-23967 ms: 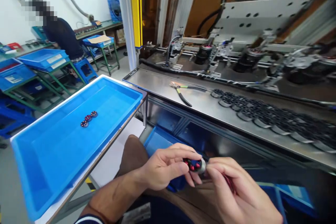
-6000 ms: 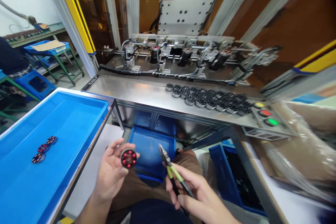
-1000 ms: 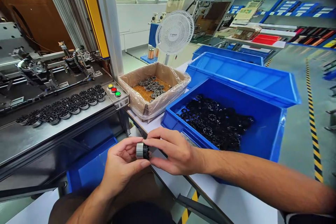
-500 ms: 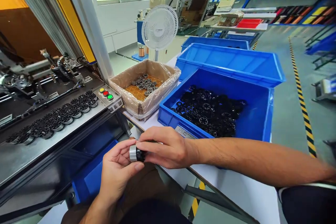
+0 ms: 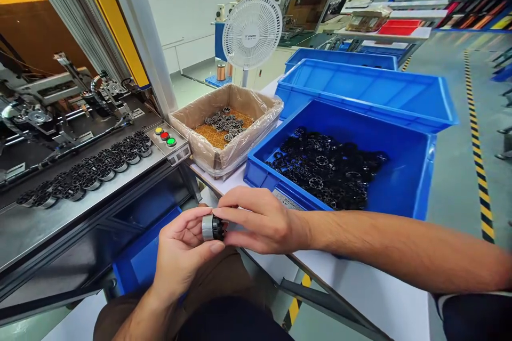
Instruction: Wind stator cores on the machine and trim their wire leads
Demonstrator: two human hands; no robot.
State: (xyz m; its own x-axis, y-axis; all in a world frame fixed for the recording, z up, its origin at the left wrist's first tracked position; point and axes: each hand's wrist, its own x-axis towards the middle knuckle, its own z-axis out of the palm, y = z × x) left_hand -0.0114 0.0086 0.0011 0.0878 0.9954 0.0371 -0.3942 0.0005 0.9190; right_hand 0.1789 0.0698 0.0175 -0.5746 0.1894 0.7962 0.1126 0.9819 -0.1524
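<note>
- The small round part with a silver metal ring and a black toothed core (image 5: 212, 227) sits between both hands, low and central over the lap; its axis lies roughly sideways, silver end toward the left hand (image 5: 182, 256), black end toward the right hand (image 5: 262, 221).
- The left hand cups it from below, thumb and fingertips pinching the silver ring; the right hand closes over the black end from the right, fingers curled on it (neither hand is nearer, since both touch the part).
- Just beyond the right hand, a blue plastic bin (image 5: 404, 192) on the white bench (image 5: 372, 303) holds a heap of black toothed rings (image 5: 328, 165).
- Further out, beyond the hands, stands a plastic-lined cardboard box (image 5: 224, 154) with a few grey round parts (image 5: 224, 122).
- Up and left of the left hand, the steel machine shelf (image 5: 48, 224) carries a row of dark round parts (image 5: 88, 170), near a panel of yellow, red and green buttons (image 5: 165, 136).
- Nothing lies between the hands and the bin.
</note>
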